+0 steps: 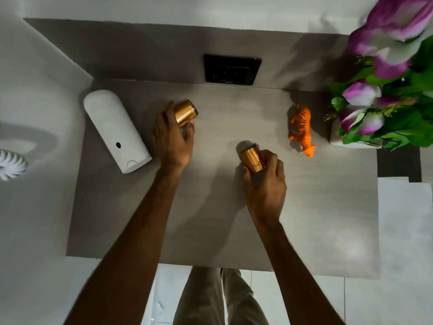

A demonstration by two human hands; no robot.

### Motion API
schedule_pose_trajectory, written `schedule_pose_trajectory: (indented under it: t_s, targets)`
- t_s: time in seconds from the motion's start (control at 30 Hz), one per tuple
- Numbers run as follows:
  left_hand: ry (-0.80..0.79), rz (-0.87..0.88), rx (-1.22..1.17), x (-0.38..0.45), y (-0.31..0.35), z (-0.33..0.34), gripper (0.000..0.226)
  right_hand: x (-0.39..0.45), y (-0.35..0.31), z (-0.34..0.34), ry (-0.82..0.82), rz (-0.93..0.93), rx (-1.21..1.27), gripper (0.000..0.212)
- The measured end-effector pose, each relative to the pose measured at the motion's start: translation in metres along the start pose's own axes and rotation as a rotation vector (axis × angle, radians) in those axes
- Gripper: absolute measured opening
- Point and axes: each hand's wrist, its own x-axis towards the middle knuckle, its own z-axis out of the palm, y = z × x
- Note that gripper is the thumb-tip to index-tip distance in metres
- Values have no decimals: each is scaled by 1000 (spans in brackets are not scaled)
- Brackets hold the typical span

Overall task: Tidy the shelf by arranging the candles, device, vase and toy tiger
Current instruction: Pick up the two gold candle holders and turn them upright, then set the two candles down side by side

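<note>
My left hand (172,139) grips a gold-coloured candle (186,112) near the middle-left of the grey shelf (210,207). My right hand (264,184) grips a second gold candle (252,158) near the shelf's centre. A white cylindrical device (114,130) stands at the left, close to my left hand. An orange toy tiger (302,129) stands at the right. Beside it, at the far right edge, is a white vase (351,143) holding purple flowers (393,43) with green leaves.
A black wall socket (230,69) sits on the wall behind the shelf's back edge. A white round fan-like fitting (11,163) is at the far left. My trouser legs (220,299) show below the shelf's front edge.
</note>
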Motion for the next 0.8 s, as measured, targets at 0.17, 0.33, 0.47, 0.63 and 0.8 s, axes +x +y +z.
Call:
schedule_pose_trajectory:
  t_s: [0.17, 0.33, 0.47, 0.63, 0.8]
  targets:
    - [-100, 47, -98, 9, 12, -22, 59, 30, -23, -11, 19, -120, 9, 57]
    - [-116, 77, -28, 21, 39, -18, 59, 86, -55, -4, 53, -130, -34, 68]
    - [-71, 93, 19, 22, 43, -10, 61, 111, -68, 6, 57, -94, -65, 81]
    - [-16, 63, 82, 6, 30, -11, 85, 105, -60, 10, 121, -115, -146, 86]
    - [483, -98, 185, -54, -2, -25, 69, 26, -40, 29, 275, -444, -161, 46]
